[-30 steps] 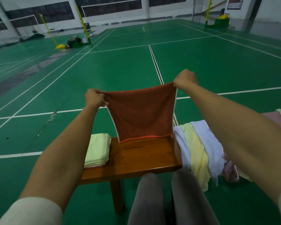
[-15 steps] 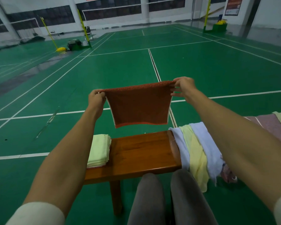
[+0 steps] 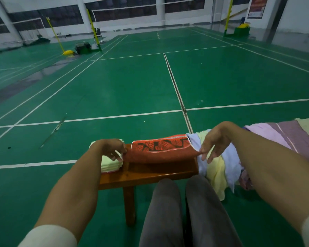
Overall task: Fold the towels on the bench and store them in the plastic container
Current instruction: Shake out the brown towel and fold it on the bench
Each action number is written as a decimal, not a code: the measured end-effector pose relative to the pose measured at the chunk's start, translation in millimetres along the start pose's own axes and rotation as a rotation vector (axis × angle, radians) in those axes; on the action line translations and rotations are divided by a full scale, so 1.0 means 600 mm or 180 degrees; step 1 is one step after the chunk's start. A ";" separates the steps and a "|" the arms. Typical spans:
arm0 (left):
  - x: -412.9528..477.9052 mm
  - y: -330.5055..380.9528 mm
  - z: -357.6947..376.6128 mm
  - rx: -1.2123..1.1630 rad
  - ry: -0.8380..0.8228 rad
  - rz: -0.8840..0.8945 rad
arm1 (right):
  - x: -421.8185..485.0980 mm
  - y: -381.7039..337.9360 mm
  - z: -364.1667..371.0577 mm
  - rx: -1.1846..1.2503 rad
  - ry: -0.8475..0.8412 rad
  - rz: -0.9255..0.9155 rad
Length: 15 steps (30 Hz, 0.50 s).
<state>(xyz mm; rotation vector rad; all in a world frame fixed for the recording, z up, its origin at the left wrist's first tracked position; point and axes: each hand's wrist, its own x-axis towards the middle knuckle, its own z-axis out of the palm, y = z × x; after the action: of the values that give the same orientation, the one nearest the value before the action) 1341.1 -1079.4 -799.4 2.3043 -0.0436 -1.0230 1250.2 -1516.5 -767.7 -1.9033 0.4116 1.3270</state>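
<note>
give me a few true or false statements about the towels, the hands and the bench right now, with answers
1. Both hands pinch the red towel. True: the left hand and right hand each hold an end.
2. The red towel lies on the floor. False: it is over the wooden bench.
3. A folded pale green stack sits at the bench's left end. True.
4. The unfolded towels lie left of the red towel. False: they drape on its right.

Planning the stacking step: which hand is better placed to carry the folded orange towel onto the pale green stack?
Left hand, probably: it pinches the orange towel's end right beside the pale green stack; the right hand holds the far end.
</note>
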 end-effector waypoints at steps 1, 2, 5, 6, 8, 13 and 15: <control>0.000 -0.003 0.008 0.0071 -0.0235 -0.0161 | 0.012 0.007 0.003 -0.0113 -0.0056 0.0142; 0.001 -0.005 0.015 0.0130 -0.0422 -0.0294 | 0.024 0.012 0.007 -0.0146 -0.0078 0.0231; 0.011 -0.010 0.035 0.0325 -0.0728 -0.0524 | 0.050 0.022 0.025 -0.0368 -0.0083 0.0411; 0.013 -0.009 0.040 0.0383 -0.0762 -0.0550 | 0.055 0.025 0.031 -0.0461 -0.0094 0.0456; 0.015 -0.006 0.045 0.0412 -0.0716 -0.0490 | 0.066 0.031 0.036 -0.0513 -0.0071 0.0457; 0.040 -0.004 0.033 0.0228 0.0140 0.0018 | 0.086 0.024 0.021 -0.0146 0.0872 -0.0050; 0.051 0.001 0.028 0.0149 0.0496 0.0200 | 0.086 0.013 0.012 0.0016 0.1280 -0.0358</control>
<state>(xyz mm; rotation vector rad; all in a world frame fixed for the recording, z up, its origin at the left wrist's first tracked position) 1351.5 -1096.9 -827.9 2.4023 -0.0768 -0.8167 1261.6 -1508.0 -818.5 -2.1572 0.4967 0.8668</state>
